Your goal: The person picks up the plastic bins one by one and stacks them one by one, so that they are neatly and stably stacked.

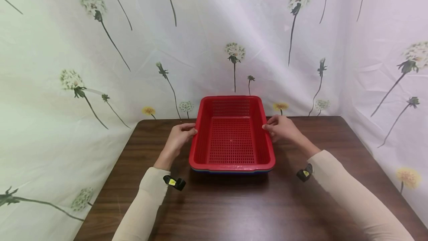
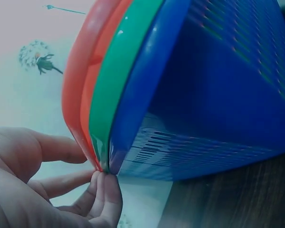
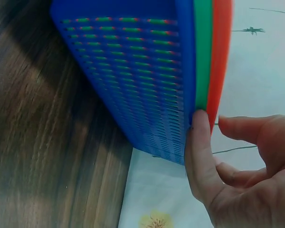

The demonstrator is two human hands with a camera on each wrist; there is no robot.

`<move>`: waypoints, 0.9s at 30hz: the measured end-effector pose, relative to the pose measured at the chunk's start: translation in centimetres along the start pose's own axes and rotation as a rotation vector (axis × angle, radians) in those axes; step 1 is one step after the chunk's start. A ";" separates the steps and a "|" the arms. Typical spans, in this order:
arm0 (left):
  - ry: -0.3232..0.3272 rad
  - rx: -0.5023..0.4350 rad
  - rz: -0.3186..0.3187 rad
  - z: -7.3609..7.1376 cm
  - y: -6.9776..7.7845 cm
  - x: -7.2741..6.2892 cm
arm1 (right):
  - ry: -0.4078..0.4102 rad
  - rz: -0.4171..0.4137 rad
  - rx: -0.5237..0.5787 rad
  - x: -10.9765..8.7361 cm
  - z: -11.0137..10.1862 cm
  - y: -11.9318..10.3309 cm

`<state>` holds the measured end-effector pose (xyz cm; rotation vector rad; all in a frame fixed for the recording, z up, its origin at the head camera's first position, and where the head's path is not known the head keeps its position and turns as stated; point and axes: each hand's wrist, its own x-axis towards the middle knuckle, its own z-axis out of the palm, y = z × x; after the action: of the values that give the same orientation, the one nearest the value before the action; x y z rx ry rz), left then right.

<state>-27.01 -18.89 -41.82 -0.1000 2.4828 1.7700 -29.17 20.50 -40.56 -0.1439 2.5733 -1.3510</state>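
Three rectangular perforated plastic baskets are nested in one stack above the brown table. The red basket (image 1: 232,140) is on top, with the green basket (image 2: 115,71) under it and the blue basket (image 3: 118,71) outermost at the bottom. My left hand (image 1: 178,138) grips the stacked rims at the left side, fingertips beneath them and the thumb by the red rim. On the opposite side my right hand (image 1: 282,127) holds the rims, its fingers against their underside and its thumb at the red edge. Inside, the red basket shows only its slotted floor.
The wooden table (image 1: 214,211) extends in front of the stack and to both sides. Close behind it hangs a white cloth (image 1: 207,29) printed with dandelions, which also covers the left and right sides. A black wrist camera (image 1: 174,182) sits on each sleeve.
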 end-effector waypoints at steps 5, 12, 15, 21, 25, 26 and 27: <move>-0.004 0.011 -0.017 0.1 0.0 -0.2 | -0.023 0.024 -0.013 0.1 0.3 0.1; 0.004 -0.009 -0.024 0.3 0.1 -0.1 | -0.032 0.027 0.002 0.2 0.4 0.0; 0.001 -0.022 -0.028 0.4 0.3 -0.2 | -0.034 0.032 -0.003 0.2 0.3 0.0; -0.008 -0.032 -0.027 1.0 0.4 -0.3 | -0.027 0.054 -0.026 -0.1 -0.3 0.2; -0.013 -0.042 -0.020 1.5 0.3 -0.2 | -0.031 0.065 -0.030 -0.3 -0.6 0.5; -0.014 -0.044 -0.018 1.6 0.2 -0.2 | -0.031 0.067 -0.031 -0.3 -0.7 0.6; -0.015 -0.045 -0.017 1.7 0.2 -0.2 | -0.033 0.066 -0.032 -0.3 -0.8 0.7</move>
<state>-26.77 -17.21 -42.15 -0.1104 2.4252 1.8136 -29.02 21.62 -40.64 -0.0849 2.5500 -1.2746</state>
